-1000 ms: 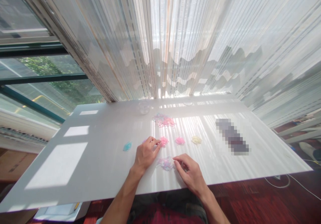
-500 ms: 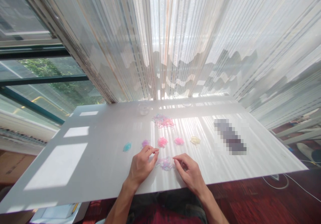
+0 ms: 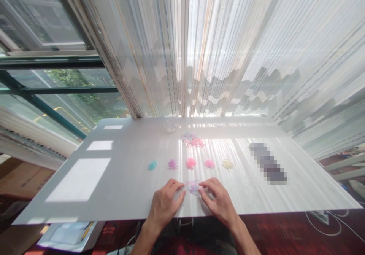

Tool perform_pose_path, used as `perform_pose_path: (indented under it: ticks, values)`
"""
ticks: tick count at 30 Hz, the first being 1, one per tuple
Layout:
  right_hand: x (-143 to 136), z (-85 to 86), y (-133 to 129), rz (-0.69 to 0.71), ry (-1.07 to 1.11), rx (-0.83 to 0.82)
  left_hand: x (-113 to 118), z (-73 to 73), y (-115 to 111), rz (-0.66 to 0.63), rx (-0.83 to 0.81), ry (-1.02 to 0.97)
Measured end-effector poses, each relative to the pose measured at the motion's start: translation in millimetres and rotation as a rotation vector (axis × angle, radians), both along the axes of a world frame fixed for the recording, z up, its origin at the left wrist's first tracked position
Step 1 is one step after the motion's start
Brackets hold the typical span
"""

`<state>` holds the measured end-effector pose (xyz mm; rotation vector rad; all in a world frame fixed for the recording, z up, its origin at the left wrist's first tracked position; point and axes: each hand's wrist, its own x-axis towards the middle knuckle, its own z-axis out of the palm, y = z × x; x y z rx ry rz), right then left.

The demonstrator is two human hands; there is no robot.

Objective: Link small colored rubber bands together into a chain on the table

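Close to the table's front edge lies a loose heap of pale lilac thin bands [image 3: 192, 187], between my two hands. My left hand [image 3: 167, 201] is at the heap's left edge, thumb and forefinger apart, with nothing visible in it. At the right edge is my right hand [image 3: 217, 200], its fingers curved and a gap showing between thumb and forefinger. Beyond them runs a row of small piles: teal [image 3: 152, 165], purple [image 3: 172, 164], coral-pink [image 3: 191, 163], pink [image 3: 209, 164] and pale yellow [image 3: 227, 164]. Farther back spreads a larger mixed pile [image 3: 193, 140].
A clear round container [image 3: 172, 125] stands near the back of the white table [image 3: 128, 186]. A blurred-out dark object [image 3: 268, 163] lies on the right. Striped sheer curtains [image 3: 205, 57] hang behind, with a window at left. A cardboard box [image 3: 19, 177] is beyond the left edge.
My left hand has come down from beside the purple pile to the lilac heap, uncovering the purple pile. My right hand stays at the heap's right side. The whole view has shifted slightly.
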<state>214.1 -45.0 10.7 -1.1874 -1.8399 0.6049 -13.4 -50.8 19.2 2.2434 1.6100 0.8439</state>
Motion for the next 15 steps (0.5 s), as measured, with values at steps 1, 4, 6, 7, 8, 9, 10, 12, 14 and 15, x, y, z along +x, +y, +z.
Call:
perform_pose_path:
  ticks: [1,4,6,7,8,9,10,12,14,15]
  values:
    - [0,-0.6,0,0.010,-0.009,0.017,0,-0.2,0,0.021,0.002,0.001]
    - [-1,-3.8,0,0.024,-0.046,0.068,-1,0.2,-2,0.042,-0.018,0.001]
    - [-2,-6.9,0,0.017,-0.067,0.095,-1,0.3,-2,0.035,-0.029,0.004]
    - [-3,-8.6,0,0.010,-0.076,0.102,-1,0.1,-3,0.033,-0.028,0.002]
    - [-3,-10.0,1,0.004,-0.084,0.104,-1,-0.3,-3,0.033,-0.022,-0.003]
    - [-3,-11.2,1,-0.002,-0.090,0.105,0,-1.0,-4,0.032,-0.014,-0.008]
    - [-4,-12.1,2,-0.006,-0.096,0.106,0,-1.7,-4,0.027,-0.003,-0.012]
    - [-4,-12.8,2,-0.011,-0.105,0.109,0,-3.1,-4,0.011,0.023,-0.012]
    - [-4,-12.5,2,-0.017,-0.105,0.112,0,-3.9,-5,-0.011,0.044,-0.009]
    - [-4,-12.1,2,-0.019,-0.102,0.108,-1,-3.9,-5,-0.022,0.050,-0.013]
